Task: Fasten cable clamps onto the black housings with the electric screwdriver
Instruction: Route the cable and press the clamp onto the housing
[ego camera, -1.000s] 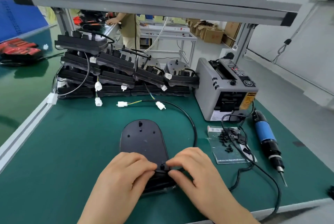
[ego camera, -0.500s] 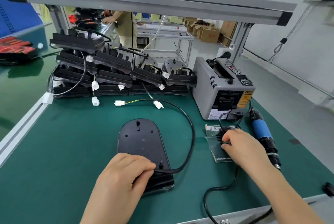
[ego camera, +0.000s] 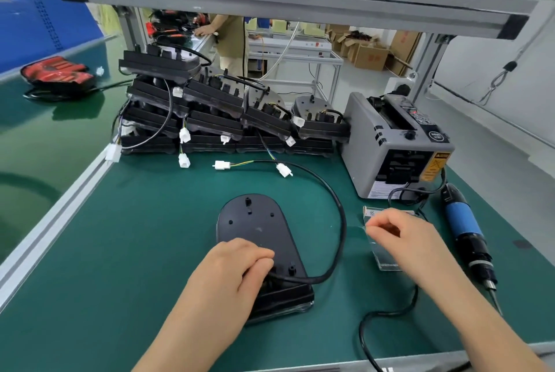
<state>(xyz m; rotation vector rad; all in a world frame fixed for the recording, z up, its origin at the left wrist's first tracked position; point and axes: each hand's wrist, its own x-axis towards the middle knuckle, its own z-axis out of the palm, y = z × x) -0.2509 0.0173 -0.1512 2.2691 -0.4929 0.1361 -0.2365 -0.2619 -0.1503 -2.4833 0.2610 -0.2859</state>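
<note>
Desk: green mat, grey rail along its left edge.

Black housing lies flat at the middle of the desk, just in front of the person. Matte black; far end rounded, near end squared off and thicker, with a clear rim showing under the near edge. Top face is smooth, with a few small round holes, a slotted tab near the far end and a short raised post near the near end.

Black cable leaves the housing at the near right, bows out to the right, then arcs away and left to thin coloured wires and a white connector.

Left hand: on the near end of the housing, fingers curled down onto it, thumb at the spot where the cable comes out.

Right hand: raised over a clear packet to the right of the housing. Fingers curled, thumb and forefinger tips drawn together; cannot tell whether anything is between them.

Electric screwdriver lies on the mat right of the packet. Blue grip, black nose, bit pointing toward the near edge; no hand on it.

Behind: stacked black housings with dangling white plugs; beside them to the right, a grey box-shaped machine.
</note>
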